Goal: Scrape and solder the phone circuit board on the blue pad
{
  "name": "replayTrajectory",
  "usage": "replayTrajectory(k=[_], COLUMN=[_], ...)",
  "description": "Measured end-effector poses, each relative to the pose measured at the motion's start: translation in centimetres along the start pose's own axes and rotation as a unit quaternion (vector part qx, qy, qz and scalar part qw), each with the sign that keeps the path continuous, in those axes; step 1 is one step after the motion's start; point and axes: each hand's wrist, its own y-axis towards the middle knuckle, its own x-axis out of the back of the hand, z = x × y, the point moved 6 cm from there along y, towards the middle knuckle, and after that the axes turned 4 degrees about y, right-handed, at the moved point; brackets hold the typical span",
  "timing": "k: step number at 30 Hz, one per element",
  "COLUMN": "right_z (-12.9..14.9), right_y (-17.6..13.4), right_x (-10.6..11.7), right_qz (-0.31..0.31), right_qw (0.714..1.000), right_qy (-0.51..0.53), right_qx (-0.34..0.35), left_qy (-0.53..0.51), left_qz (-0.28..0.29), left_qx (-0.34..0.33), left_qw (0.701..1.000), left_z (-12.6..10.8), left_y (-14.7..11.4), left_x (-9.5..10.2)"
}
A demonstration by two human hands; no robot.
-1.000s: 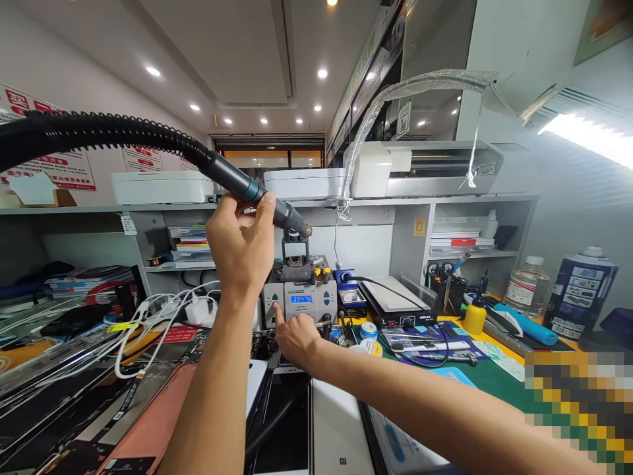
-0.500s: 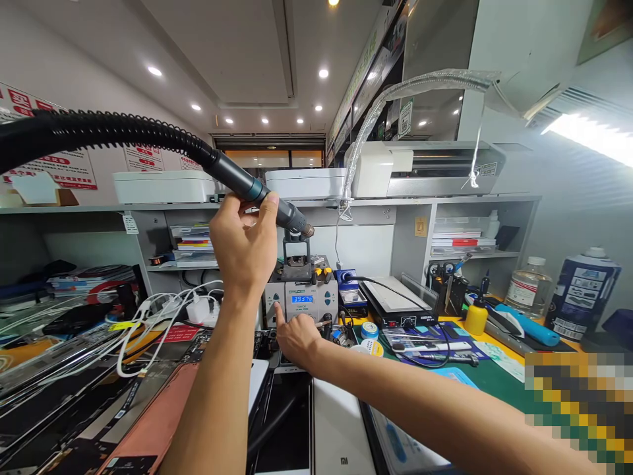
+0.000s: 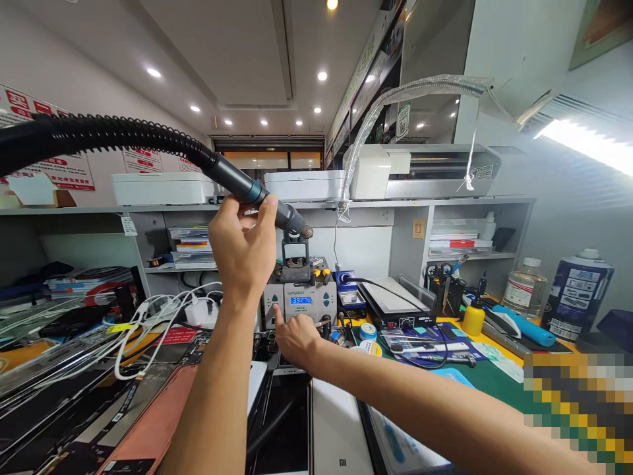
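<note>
My left hand (image 3: 240,247) is closed around a black hot air gun (image 3: 235,179), raised with its metal nozzle pointing right and slightly down. A spring-wrapped hose (image 3: 123,132) runs from the gun off to the left. Below the nozzle, the grey hot air station (image 3: 301,311) shows blue lit digits on its display (image 3: 301,301). My right hand (image 3: 297,336) stretches its index finger to the lower left of the station's panel, just under an arrow button. The other fingers are curled and hold nothing. A black holder (image 3: 295,254) stands on top of the station.
White cables (image 3: 133,336) tangle at left beside phone parts and a pink panel (image 3: 158,412). A white phone (image 3: 339,429) lies in front. At right are a hotplate (image 3: 395,300), a yellow bottle (image 3: 473,319), a clear bottle (image 3: 524,290) and a large can (image 3: 577,297).
The digits on the station's display differ slightly, now near 392 instead of 393. Both hands keep their places; the view has shifted only slightly.
</note>
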Motion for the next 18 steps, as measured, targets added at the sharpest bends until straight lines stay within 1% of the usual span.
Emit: replayTrajectory(k=[8,18], right_z=[-0.01,0.14], right_y=[0.42,0.49], right_x=[-0.83,-0.76], right_qz=[0.011,0.013], right_qw=[1.000,1.000], right_qy=[-0.003,-0.010], right_qx=[-0.010,-0.002], left_qy=[-0.012,-0.009], left_qz=[-0.013,-0.016], left_qx=[0.011,0.007], left_qw=[1.000,1.000], left_z=[0.00,0.02], left_y=[0.10,0.13], left_x=[0.19,0.24])
